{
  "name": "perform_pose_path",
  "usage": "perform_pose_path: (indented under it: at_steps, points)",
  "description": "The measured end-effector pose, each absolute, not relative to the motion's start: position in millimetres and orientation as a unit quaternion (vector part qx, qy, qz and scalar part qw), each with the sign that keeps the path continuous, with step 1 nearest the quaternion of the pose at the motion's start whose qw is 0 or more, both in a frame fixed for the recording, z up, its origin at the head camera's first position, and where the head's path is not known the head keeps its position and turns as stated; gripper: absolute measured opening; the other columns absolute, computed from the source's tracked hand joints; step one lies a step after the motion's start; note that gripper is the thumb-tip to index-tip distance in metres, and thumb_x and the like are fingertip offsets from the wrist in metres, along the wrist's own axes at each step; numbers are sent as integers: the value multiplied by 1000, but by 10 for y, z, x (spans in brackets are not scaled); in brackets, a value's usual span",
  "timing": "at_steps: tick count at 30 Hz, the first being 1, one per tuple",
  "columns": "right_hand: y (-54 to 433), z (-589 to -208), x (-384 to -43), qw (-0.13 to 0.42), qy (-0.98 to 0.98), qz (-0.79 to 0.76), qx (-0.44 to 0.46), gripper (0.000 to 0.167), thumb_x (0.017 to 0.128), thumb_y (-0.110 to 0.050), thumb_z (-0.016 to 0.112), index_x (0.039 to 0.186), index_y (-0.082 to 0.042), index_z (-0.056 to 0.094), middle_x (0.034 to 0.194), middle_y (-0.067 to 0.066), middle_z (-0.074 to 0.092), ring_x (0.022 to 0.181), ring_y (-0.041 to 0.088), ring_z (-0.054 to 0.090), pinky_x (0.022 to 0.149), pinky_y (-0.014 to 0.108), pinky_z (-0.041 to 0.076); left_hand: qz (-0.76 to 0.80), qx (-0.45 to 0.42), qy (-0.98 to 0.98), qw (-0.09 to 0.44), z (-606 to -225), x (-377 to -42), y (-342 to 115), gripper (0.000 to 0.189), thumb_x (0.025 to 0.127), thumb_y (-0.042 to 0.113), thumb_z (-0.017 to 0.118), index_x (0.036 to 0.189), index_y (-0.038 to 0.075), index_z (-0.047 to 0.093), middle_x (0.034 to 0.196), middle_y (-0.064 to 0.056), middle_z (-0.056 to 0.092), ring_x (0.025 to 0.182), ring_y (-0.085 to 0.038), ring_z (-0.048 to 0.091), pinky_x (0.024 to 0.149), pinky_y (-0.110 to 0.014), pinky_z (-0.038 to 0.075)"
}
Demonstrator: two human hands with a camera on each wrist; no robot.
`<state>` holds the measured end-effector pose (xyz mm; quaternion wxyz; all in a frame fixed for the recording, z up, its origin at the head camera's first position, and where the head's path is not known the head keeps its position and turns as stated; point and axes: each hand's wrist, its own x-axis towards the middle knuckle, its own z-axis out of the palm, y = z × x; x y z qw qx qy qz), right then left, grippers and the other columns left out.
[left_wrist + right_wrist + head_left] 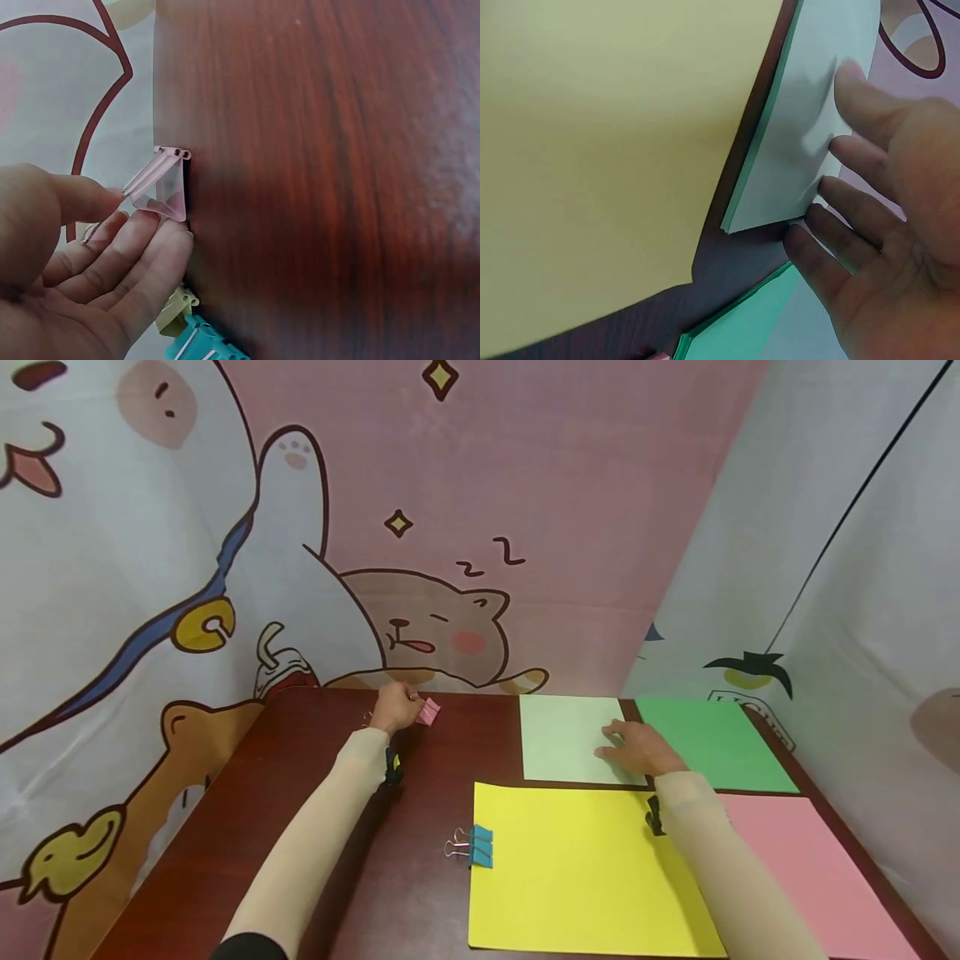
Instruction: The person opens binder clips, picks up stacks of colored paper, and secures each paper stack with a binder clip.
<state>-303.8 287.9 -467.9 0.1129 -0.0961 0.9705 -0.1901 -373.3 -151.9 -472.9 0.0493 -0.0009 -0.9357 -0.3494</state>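
My left hand point(397, 707) pinches the wire handle of a pink binder clip point(429, 712) near the table's back edge. In the left wrist view, the thumb and fingers point(135, 255) squeeze this pink clip's handles. A yellowish binder clip point(177, 309) and a teal binder clip point(201, 341) are close below that hand. My right hand point(637, 748) is over the right side of a pale green paper stack point(566, 735), its fingers spread and loosely bent. In the right wrist view its fingertips point(821, 184) are along the edge of the pale stack point(795, 112).
A yellow paper stack point(585, 868) lies in front, with a blue binder clip point(481, 846) on its left edge. To the right are a green stack point(716, 743) and a pink stack point(817, 868). A printed cloth point(585, 527) hangs behind the dark wooden table point(300, 752).
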Motion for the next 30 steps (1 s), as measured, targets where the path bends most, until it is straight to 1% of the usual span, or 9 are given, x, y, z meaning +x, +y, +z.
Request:
perform_pose_path:
  at_steps: [4,8,12,15,18,21,24,27,30]
  points:
    - [2878,-4721,-3078,96,975,-184,-83,59,98,-35,69,145,-2,55,153,30,47,137,53,46,111,66,41,-359,14,-933,30,-4690,-3737,-1499,28,90,10,66,65,12,55,68,-1,52,64,-16,50,53,-24,38]
    - [2820,-4728,-3106,76,979,-176,-70,58,94,-29,75,139,4,57,141,31,57,126,51,56,105,63,47,-356,27,-934,7,-4656,-3760,-1472,31,88,9,65,59,12,53,57,2,48,55,-15,47,47,-24,35]
    - [2735,-4669,-3110,66,984,-154,-63,64,90,-22,80,133,16,53,130,37,58,118,52,57,100,59,51,-351,38,-935,-19,-4626,-3806,-1457,31,86,9,63,57,12,52,52,2,48,50,-14,45,43,-25,33]
    - [2715,-4631,-3120,69,988,-135,-28,72,87,-28,83,128,22,52,125,41,54,115,55,53,97,59,52,-347,46,-936,-35,-4599,-3849,-1461,32,87,10,62,57,13,52,52,2,50,48,-13,46,42,-25,35]
    - [2716,-4606,-3134,79,989,-123,27,77,84,-39,85,122,21,57,121,43,56,112,57,54,97,61,50,-343,45,-937,-44,-4576,-3882,-1468,35,88,9,60,55,14,51,51,3,52,47,-11,49,45,-27,45]
    - [2706,-4575,-3139,89,987,-121,65,79,81,-43,86,122,19,59,117,39,62,108,54,59,96,61,51,-347,45,-935,-50,-4558,-3890,-1476,36,88,9,59,54,15,50,52,2,56,49,-12,55,60,-37,60]
    - [2685,-4564,-3149,97,984,-124,84,78,80,-43,87,120,18,60,113,34,67,101,46,66,91,56,56,-346,44,-936,-51,-4547,-3879,-1481,36,88,9,58,53,16,49,53,2,55,54,-15,61,72,-44,63]
    - [2672,-4558,-3160,105,981,-128,97,78,80,-43,87,120,18,59,112,33,67,95,40,68,83,50,59,-338,48,-939,-42,-4540,-3866,-1485,37,87,9,58,52,16,47,52,3,49,53,-16,57,59,-37,58]
    - [2681,-4541,-3162,116,979,-131,103,76,81,-43,86,121,17,60,111,31,68,88,33,66,79,46,60,-326,51,-943,-29,-4528,-3854,-1470,37,86,10,63,53,15,48,54,5,44,53,-14,48,49,-28,42]
